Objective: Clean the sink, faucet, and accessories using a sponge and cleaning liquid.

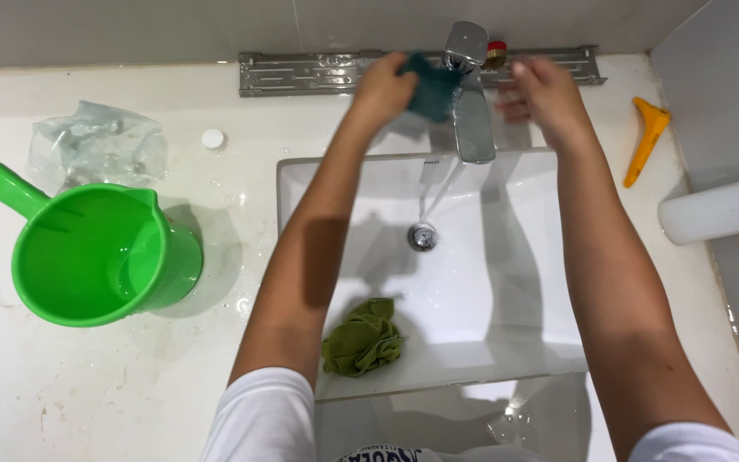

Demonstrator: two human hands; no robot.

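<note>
Left hand (384,85) – teal cloth (432,85) – faucet (470,103)

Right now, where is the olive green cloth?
In the head view, the olive green cloth lies crumpled in the white sink, near its front edge, just inside the person's left forearm and below the drain.

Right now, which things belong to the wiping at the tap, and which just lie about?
In use: left hand, dark teal cloth, chrome tap, right hand, white sink.
Lying about: green plastic jug, olive cloth, orange plastic tool, crumpled clear bag.
</note>
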